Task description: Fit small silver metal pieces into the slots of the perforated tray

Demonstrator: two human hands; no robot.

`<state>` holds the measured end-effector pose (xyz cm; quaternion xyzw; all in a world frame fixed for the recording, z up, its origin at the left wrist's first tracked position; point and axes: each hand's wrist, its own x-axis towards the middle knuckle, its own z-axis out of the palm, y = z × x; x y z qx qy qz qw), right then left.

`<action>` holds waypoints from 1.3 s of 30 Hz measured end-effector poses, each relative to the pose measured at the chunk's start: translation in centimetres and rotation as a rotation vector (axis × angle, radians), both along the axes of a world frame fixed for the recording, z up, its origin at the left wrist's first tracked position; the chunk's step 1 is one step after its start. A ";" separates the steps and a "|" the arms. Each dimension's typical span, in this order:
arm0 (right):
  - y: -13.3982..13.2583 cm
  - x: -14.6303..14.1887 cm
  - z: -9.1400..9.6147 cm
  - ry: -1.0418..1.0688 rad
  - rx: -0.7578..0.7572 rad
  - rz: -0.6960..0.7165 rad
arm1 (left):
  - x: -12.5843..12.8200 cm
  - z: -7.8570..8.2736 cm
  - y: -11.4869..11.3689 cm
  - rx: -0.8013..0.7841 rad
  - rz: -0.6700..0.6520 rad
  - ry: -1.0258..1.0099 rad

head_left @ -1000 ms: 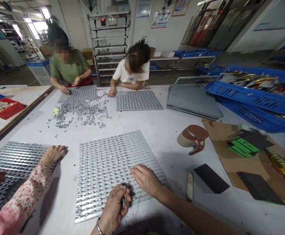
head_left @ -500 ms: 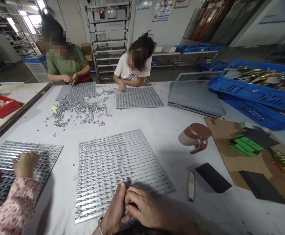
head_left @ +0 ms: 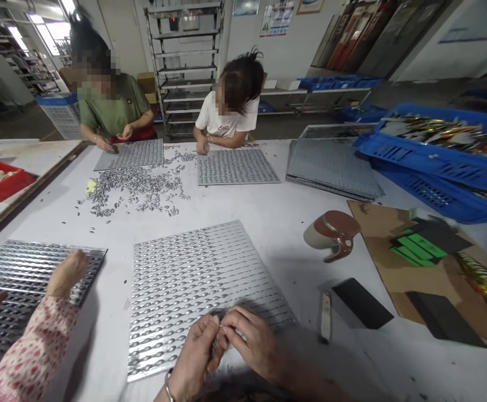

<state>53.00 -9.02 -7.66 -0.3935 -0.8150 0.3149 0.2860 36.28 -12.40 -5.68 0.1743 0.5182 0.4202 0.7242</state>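
My left hand (head_left: 197,349), a bangle at its wrist, has thumb and fingers pinched together. Opposite it, my right hand (head_left: 252,340) is closed too, its fingertips meeting those of the left. Whatever they hold is too small or hidden to name. Both are over the near edge of a grey metal plate (head_left: 176,279). Rows of small silver seed-shaped pieces cover the plate's left and middle, while thin empty-looking grooves show on the right. My hands hide part of its lower edge.
At left, a co-worker's hand (head_left: 70,273) is over another filled plate (head_left: 13,251). Loose silver pieces (head_left: 138,187) lie beyond. To my right are a brown mug (head_left: 338,229), a cutter knife (head_left: 325,317), a dark sheet (head_left: 363,303), cardboard (head_left: 377,245) and blue baskets (head_left: 431,156).
My hands have shifted slightly, the right one lifting a little, with fingertips still together. The co-worker's hand at left has moved right and up across its plate.
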 end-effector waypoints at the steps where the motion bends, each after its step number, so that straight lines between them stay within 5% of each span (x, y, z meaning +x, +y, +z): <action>1: 0.1 0.1 0.0 0.007 -0.022 -0.001 | 0.0 0.0 -0.1 0.022 -0.012 -0.011; 10: -0.1 -0.1 0.0 0.305 -0.641 -0.133 | -0.2 0.2 -0.6 0.086 -0.062 0.056; 15: 1.1 0.6 -0.4 0.431 -0.788 -0.194 | -0.3 0.0 -0.5 0.041 -0.027 0.069; 20: 3.1 2.1 -1.3 0.331 -0.698 -0.241 | -0.7 0.2 0.0 -0.012 0.057 -0.003; 26: 4.0 1.7 -3.1 0.032 -0.208 -0.085 | -0.6 -0.3 0.3 -0.044 0.108 -0.054; 34: 5.5 0.9 -4.7 -0.159 -0.093 -0.082 | -0.9 -0.6 0.2 -0.053 0.088 -0.107; 39: 5.8 0.8 -4.0 -0.217 -0.162 -0.157 | -0.6 -0.6 0.2 -0.062 0.126 -0.083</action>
